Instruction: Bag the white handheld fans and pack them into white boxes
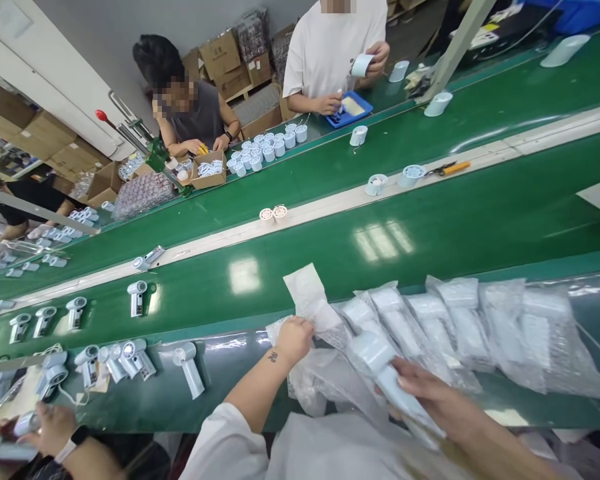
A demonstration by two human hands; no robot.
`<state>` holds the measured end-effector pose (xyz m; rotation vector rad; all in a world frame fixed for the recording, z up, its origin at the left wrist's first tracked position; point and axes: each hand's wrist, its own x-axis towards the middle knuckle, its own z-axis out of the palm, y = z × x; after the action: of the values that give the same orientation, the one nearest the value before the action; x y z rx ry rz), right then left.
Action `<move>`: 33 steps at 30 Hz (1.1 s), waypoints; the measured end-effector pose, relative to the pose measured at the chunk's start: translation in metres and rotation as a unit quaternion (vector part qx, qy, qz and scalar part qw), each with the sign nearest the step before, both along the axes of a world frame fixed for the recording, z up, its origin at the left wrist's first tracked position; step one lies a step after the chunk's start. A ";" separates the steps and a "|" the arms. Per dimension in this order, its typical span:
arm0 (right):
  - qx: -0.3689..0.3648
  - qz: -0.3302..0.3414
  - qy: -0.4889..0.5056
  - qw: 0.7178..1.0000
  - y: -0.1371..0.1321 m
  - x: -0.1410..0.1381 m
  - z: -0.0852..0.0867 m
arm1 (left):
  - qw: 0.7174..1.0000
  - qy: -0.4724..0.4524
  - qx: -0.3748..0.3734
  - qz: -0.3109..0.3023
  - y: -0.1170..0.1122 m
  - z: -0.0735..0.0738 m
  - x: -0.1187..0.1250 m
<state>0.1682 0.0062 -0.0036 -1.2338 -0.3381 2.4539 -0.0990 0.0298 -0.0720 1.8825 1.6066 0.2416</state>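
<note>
Your right hand (433,397) grips a pale blue handheld fan (387,377) against plastic film; your left hand (295,339) holds a white foam sleeve (307,293) nearby, on the bench edge. Bagged units (460,327) crowd your right; a slipping grip could knock them. Film folds obscure the fan's lower end.

Cardboard cartons (229,57) against a grey wall (105,33)

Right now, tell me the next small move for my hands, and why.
Probably slide the pale blue fan further into the clear plastic bag. Your right hand seems to grip the fan while your left hand holds the bag's gathered edge, and the fan looks only partly covered, though the plastic makes that hard to tell.
</note>
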 end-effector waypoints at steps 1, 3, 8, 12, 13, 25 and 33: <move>0.012 0.015 0.024 1.000 0.005 -0.010 0.001 | 1.000 -0.022 -0.004 0.013 0.001 0.005 0.002; 0.035 0.021 0.053 0.998 0.014 -0.028 0.003 | 0.994 -0.104 -0.035 0.029 0.000 0.018 0.004; 0.059 0.075 0.076 0.993 0.026 -0.042 0.007 | 0.901 -0.343 -0.159 0.210 -0.015 0.050 0.003; 0.069 0.099 0.022 0.992 0.016 -0.036 0.017 | 0.877 -0.372 -0.026 0.304 -0.037 0.071 0.008; 0.068 0.092 0.014 0.993 0.012 -0.035 0.020 | 0.898 -0.349 0.036 0.266 -0.045 0.076 0.010; 0.026 -0.005 -0.076 0.997 -0.034 -0.038 0.060 | 0.927 -0.121 0.355 -0.028 -0.114 0.092 0.029; 0.075 -0.090 -0.131 0.985 -0.056 -0.040 0.054 | 0.950 -0.067 0.304 0.023 -0.121 0.070 0.050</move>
<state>0.1281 -0.0499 0.0502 -1.4539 -0.4519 2.0794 -0.0486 -0.0913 -0.0015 2.2084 1.5954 0.9565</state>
